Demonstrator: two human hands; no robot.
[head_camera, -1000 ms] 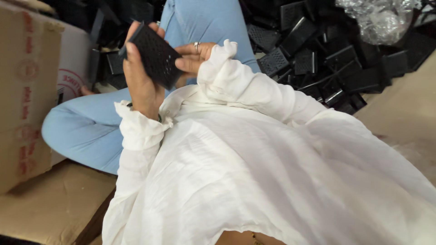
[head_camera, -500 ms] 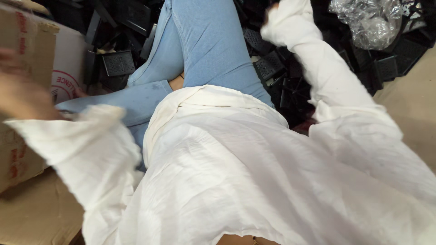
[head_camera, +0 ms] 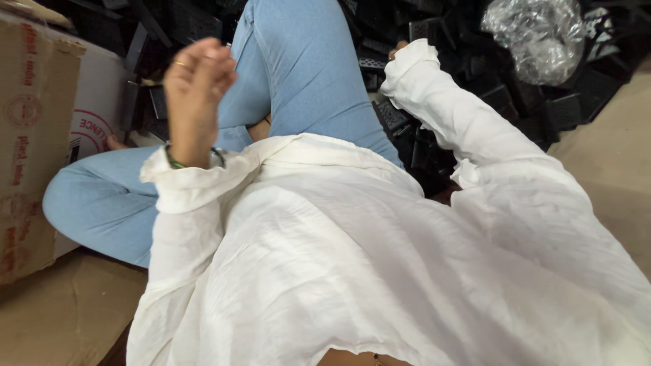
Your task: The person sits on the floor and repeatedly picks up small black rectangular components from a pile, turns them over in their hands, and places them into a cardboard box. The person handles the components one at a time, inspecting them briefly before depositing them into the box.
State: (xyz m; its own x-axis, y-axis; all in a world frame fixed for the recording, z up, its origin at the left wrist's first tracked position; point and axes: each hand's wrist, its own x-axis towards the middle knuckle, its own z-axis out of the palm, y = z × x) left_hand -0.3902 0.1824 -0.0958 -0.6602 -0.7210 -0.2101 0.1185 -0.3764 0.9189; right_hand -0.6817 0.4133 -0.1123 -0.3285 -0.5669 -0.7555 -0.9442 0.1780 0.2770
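Fingers of the left hand curl loosely, grip empty, raised above the knee. Right hand — mostly behind its sleeve, grip unreadable — reaches the black plastic parts heaped on the floor.

The black parts heaped at the far right look like matt moulded plastic, some ribbed. Above them a crumpled bag is thin, glossy clear film. The box at the left is rough brown cardboard. The sleeve is soft, creased white cloth; the jeans are pale blue denim.
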